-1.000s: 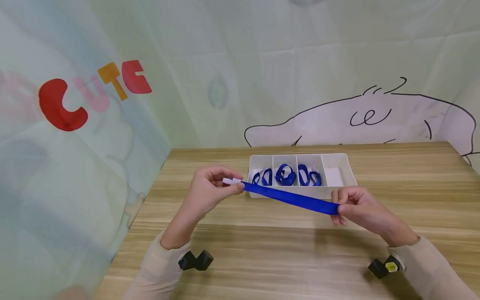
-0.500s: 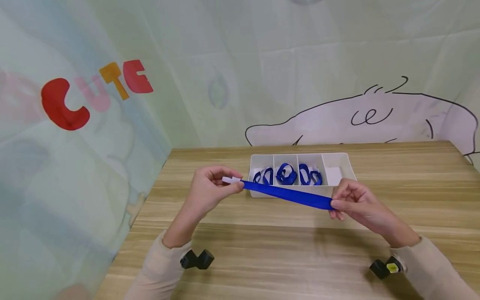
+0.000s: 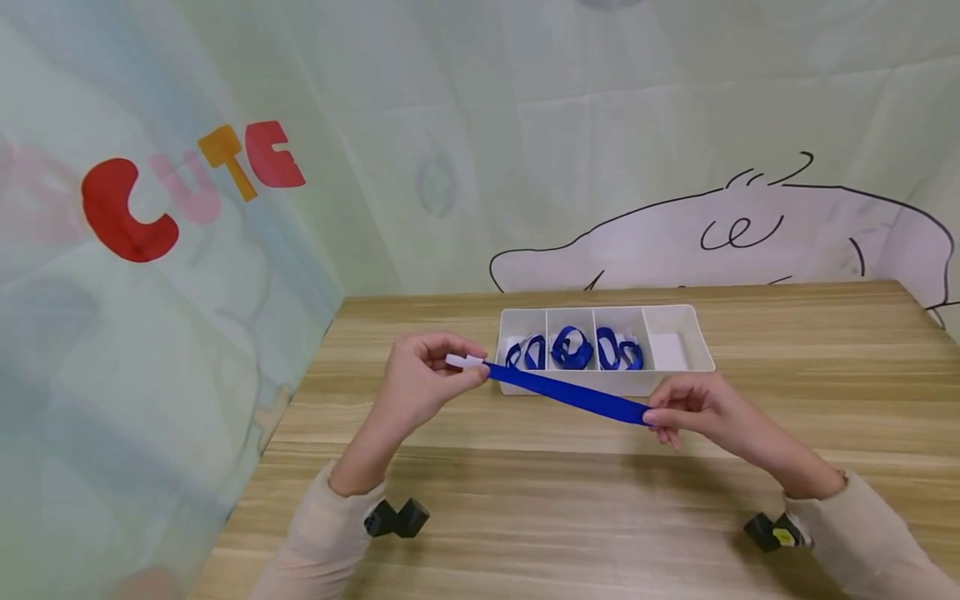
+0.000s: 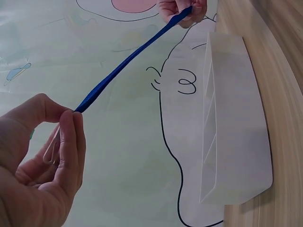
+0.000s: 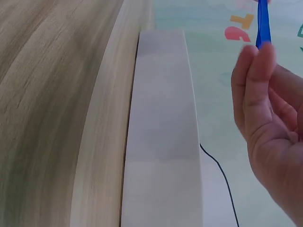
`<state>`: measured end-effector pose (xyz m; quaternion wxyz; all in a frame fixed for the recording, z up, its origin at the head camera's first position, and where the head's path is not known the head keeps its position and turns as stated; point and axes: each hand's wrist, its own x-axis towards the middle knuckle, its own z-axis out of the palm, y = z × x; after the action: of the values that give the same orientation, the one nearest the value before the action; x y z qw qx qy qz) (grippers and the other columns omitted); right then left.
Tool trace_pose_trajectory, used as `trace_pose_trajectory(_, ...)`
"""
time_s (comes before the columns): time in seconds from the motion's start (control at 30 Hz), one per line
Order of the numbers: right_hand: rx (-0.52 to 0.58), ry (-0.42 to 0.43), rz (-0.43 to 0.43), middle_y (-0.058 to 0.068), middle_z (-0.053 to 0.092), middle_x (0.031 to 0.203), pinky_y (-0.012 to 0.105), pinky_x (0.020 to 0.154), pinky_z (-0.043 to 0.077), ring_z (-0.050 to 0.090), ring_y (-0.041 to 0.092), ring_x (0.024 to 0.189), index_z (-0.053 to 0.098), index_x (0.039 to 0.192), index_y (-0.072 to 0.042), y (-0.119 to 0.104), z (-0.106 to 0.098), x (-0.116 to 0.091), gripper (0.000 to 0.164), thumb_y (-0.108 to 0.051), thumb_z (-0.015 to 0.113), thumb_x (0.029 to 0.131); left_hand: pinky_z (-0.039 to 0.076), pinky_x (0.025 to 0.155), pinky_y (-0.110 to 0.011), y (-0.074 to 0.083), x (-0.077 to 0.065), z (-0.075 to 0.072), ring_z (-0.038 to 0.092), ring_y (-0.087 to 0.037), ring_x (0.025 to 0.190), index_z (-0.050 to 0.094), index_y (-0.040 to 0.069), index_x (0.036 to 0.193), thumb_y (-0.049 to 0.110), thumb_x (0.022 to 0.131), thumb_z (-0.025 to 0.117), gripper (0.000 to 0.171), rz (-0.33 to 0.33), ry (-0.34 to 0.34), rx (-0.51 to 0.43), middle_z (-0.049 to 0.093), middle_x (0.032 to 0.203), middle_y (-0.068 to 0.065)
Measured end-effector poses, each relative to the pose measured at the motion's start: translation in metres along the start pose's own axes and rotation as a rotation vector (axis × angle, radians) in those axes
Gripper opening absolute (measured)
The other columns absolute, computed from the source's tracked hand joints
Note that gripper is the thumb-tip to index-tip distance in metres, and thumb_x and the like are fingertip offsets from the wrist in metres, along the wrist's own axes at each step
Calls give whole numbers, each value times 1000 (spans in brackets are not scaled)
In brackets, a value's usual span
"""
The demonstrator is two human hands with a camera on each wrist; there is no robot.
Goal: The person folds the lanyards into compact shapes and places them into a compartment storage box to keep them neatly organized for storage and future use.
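Note:
A flat blue strap [image 3: 566,393] stretches between both hands above the table, sloping down toward the right in the head view. At its left end is a small white clip-like piece [image 3: 465,361]. My left hand [image 3: 423,379] pinches the strap beside that piece between thumb and fingers; the left wrist view shows a pale loop [image 4: 51,150] within the hand. The other end is pinched by my right hand [image 3: 701,408], whose fingertips meet on the strap [image 5: 263,28] in the right wrist view. Behind the strap stands a white divided box [image 3: 600,383].
Three of the box's compartments hold coiled blue straps [image 3: 572,348] with white parts; the rightmost shows its bare white bottom [image 3: 670,350]. The box stands toward the back of a wood-grain table [image 3: 555,517]. Printed cloth [image 3: 420,125] hangs behind and at the left.
My right hand has come leftward, and the strap span between my hands looks shorter. My left hand stays nearly in place, still pinching the clip end.

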<state>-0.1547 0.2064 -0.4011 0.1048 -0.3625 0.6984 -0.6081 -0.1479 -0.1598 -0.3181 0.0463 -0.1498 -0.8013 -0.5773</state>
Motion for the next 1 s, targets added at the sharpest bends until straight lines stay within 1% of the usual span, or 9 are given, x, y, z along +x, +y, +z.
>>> trace_pose_trajectory(0.1, 9, 25, 38, 10, 65, 72, 32, 48, 51, 59, 17, 56, 67, 93, 0, 2, 0, -1, 12, 9, 59, 95, 56, 58, -25, -1, -1, 0, 65, -18, 65, 75, -1, 90, -2, 79, 80, 13, 0, 9, 12, 73, 85, -9)
trace_pose_trajectory(0.2, 129, 54, 100, 7, 68, 75, 25, 51, 52, 60, 12, 60, 68, 92, 1, 4, 1, -2, 12, 8, 58, 96, 55, 57, -24, -4, 0, -1, 64, -18, 64, 75, -1, 91, -2, 79, 80, 13, -6, 24, 18, 73, 85, -10)
trace_pose_trajectory(0.3, 274, 96, 157, 4, 70, 79, 20, 57, 53, 62, 8, 65, 70, 93, -1, 5, 1, -4, 17, 7, 56, 97, 54, 57, -24, -6, 1, 0, 64, -18, 64, 75, 0, 91, 0, 79, 81, 13, -18, 40, 29, 73, 85, -9)
trace_pose_trajectory(0.4, 346, 153, 189, 3, 71, 80, 19, 59, 53, 62, 8, 65, 71, 92, -5, 4, 3, -5, 21, 7, 55, 99, 54, 58, -24, -7, 3, 2, 63, -18, 65, 76, 1, 90, 2, 80, 81, 12, -34, 55, 41, 73, 85, -8)
trace_pose_trajectory(0.47, 334, 201, 202, 3, 70, 78, 20, 59, 53, 61, 9, 64, 71, 91, -6, 1, 4, -5, 21, 6, 56, 98, 55, 59, -24, -8, 4, 4, 63, -18, 65, 76, 2, 91, 2, 80, 82, 13, -39, 66, 46, 73, 86, -7)
trace_pose_trajectory(0.57, 265, 272, 216, 6, 70, 76, 22, 57, 53, 60, 12, 60, 70, 89, -3, -5, 8, -3, 15, 4, 59, 97, 56, 62, -25, -7, 5, 7, 64, -19, 67, 76, 1, 91, 3, 80, 82, 13, -40, 86, 51, 73, 87, -8)
trace_pose_trajectory(0.67, 212, 318, 218, 7, 70, 75, 23, 55, 53, 60, 14, 58, 68, 87, 0, -11, 11, -1, 11, 2, 62, 96, 57, 64, -25, -6, 6, 11, 65, -20, 68, 76, 2, 91, 4, 79, 82, 14, -33, 108, 68, 72, 89, -8)
trace_pose_trajectory(0.8, 225, 348, 220, 7, 70, 74, 22, 53, 52, 60, 13, 56, 67, 85, -1, -16, 13, 1, 14, 5, 62, 96, 58, 66, -26, -4, 6, 15, 65, -21, 69, 77, 3, 90, 3, 79, 83, 13, -13, 126, 69, 72, 89, -7)
trace_pose_trajectory(1.0, 272, 356, 233, 7, 70, 73, 22, 53, 52, 60, 12, 57, 69, 84, -2, -19, 16, 4, 17, 6, 60, 96, 59, 63, -28, -4, 7, 25, 67, -22, 67, 77, 2, 89, 1, 78, 80, 11, 38, 112, 28, 72, 87, -7)
